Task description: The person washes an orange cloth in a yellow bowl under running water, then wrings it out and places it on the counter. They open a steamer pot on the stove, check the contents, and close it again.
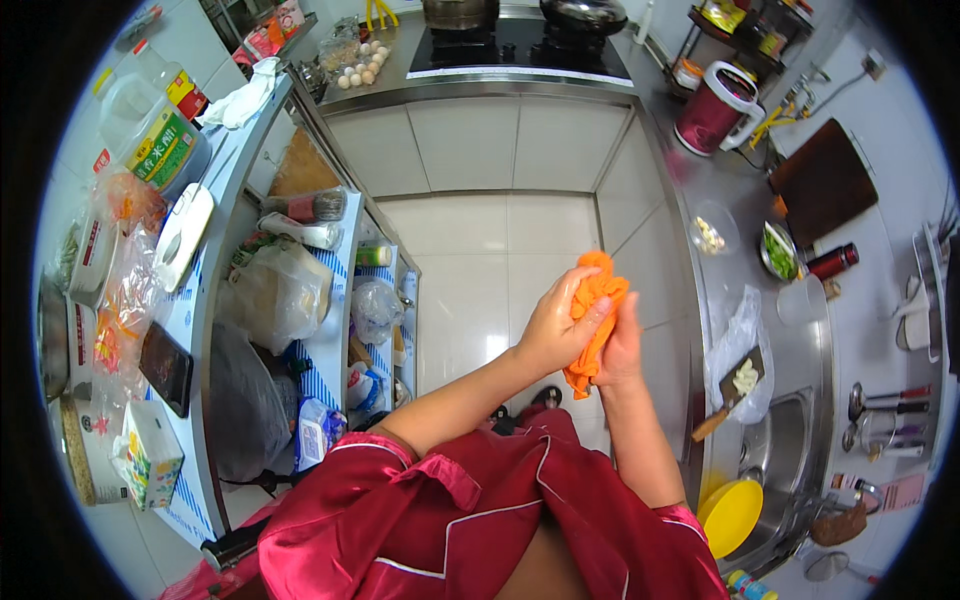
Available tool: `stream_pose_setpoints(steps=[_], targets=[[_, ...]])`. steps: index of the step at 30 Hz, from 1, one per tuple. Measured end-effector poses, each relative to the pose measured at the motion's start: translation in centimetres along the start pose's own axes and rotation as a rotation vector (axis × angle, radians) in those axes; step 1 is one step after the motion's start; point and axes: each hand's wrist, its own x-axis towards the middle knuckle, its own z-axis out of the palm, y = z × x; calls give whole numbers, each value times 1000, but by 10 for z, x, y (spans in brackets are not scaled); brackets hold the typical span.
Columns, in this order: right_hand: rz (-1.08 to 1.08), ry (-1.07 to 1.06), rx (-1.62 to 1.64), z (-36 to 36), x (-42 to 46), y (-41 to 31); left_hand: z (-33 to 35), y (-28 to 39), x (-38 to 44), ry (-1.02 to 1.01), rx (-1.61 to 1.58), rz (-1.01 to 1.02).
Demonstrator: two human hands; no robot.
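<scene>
An orange cloth [598,289] is bunched up between my two hands, over the tiled floor in front of my body. My left hand [556,319] wraps around it from the left, thumb lying across the fabric. From the right, my right hand [622,346] presses against the cloth, its palm partly hidden by it. The skin of the left hand looks wet. To the right on the steel counter, a cleaver [726,409] with a wooden handle carries pale chopped pieces [745,377] on its blade and rests on a plastic bag [731,341].
A sink [784,442] with a yellow basin [731,517] is at the lower right. Bowls of garlic [708,235] and green vegetables [780,253] stand on the right counter. Ahead is a gas stove [517,52]. Left, a shelf unit holds a phone [166,369] and a vinegar jug [154,135].
</scene>
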Motion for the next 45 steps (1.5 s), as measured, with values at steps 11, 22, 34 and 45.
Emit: stream_pose_setpoints(steps=[11,22,34,45], targets=[[-276,8,-1066,-36,161,-30,-72,-61,141,159,443,-81],[83,168,-108,-61,360,-48,-66,-149,348,86,640,86],[126,131,-249,-55,577,-35,-185,-224,493,369,343,11],[-496,-54,-2329,-127,771,95,-360,-332,575,346,646,-222]])
